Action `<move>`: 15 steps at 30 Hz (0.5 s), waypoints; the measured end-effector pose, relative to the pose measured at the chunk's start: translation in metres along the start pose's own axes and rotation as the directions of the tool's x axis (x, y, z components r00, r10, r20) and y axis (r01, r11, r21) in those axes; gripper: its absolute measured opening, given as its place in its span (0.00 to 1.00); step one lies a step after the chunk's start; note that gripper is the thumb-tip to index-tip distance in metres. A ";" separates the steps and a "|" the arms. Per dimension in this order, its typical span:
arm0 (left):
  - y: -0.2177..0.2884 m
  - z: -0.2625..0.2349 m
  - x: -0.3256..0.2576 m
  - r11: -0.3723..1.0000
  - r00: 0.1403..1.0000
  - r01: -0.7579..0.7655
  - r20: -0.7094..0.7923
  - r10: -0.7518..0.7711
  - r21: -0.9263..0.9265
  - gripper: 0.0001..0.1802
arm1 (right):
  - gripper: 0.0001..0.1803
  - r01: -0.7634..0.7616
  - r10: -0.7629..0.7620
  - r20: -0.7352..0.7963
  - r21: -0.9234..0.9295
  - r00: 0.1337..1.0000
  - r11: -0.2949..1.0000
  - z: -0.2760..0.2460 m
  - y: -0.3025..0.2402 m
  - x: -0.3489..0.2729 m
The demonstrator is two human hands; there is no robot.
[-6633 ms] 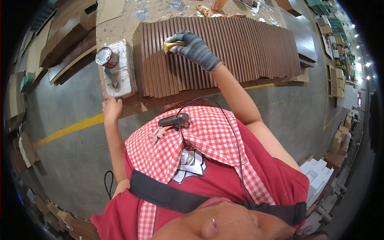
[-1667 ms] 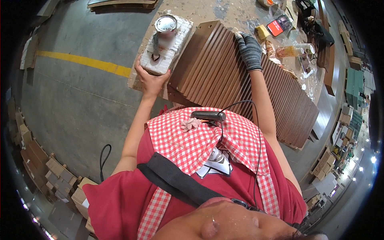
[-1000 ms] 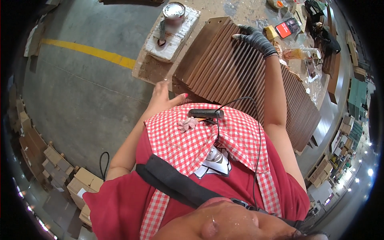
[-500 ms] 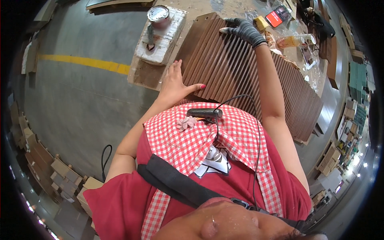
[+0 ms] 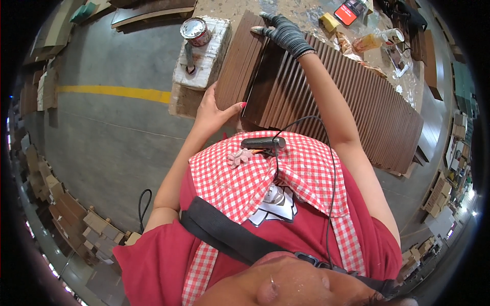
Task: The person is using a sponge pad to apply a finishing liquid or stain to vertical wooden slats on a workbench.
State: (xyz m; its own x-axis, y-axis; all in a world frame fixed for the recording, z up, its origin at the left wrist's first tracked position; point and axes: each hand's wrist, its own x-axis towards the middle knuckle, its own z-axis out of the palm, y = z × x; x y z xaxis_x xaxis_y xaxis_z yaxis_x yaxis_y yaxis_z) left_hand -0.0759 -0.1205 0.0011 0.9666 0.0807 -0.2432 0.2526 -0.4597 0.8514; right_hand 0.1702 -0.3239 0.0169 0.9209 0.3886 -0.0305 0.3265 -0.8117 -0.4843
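Brown wooden boards [image 5: 352, 97] stand packed on edge in a long row on the bench. At the row's left end a bunch of boards [image 5: 237, 64] sits apart from the others, and a dark glossy board face [image 5: 268, 76] shows beside it. My bare left hand [image 5: 217, 111] grips the bunch's near left side, thumb at the near end, fingers partly hidden beyond the outer board. My right hand [image 5: 286, 34], in a grey fingerless-tipped glove, grasps the bunch's far end with thumb and fingers.
Left of the boards, a paint-stained white block [image 5: 178, 76] carries an open tin [image 5: 196, 31] and a brush [image 5: 189, 56]. Beyond the row lie a yellow sponge [image 5: 328, 22], a red-screened device [image 5: 349, 13] and bottles [image 5: 370, 42]. A yellow line [image 5: 117, 91] crosses the floor.
The left-end bunch of boards has slid left, away from the row, baring a dark board face. Both my hands have moved left with it.
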 end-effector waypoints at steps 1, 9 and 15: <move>0.007 -0.001 -0.001 0.999 1.000 0.001 -0.023 0.000 0.044 0.52 | 0.43 -0.013 0.013 0.004 0.071 1.000 0.997 0.001 -0.003 0.000; 0.032 0.002 0.019 0.930 0.988 -0.069 -0.105 0.114 0.362 0.52 | 0.43 0.014 -0.023 -0.113 -0.083 0.993 0.996 0.011 0.003 -0.002; 0.052 0.005 0.035 0.905 0.994 -0.053 -0.064 0.089 0.423 0.51 | 0.22 0.280 -0.054 -0.485 0.408 0.873 0.869 0.013 0.023 -0.012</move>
State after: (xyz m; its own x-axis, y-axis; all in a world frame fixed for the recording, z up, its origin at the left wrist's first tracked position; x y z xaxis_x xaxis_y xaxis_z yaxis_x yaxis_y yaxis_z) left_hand -0.0294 -0.1462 0.0346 0.9860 0.0961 -0.1366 0.1586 -0.7942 0.5866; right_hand 0.1639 -0.3419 -0.0048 0.8896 0.1714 0.4234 0.4548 -0.4185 -0.7862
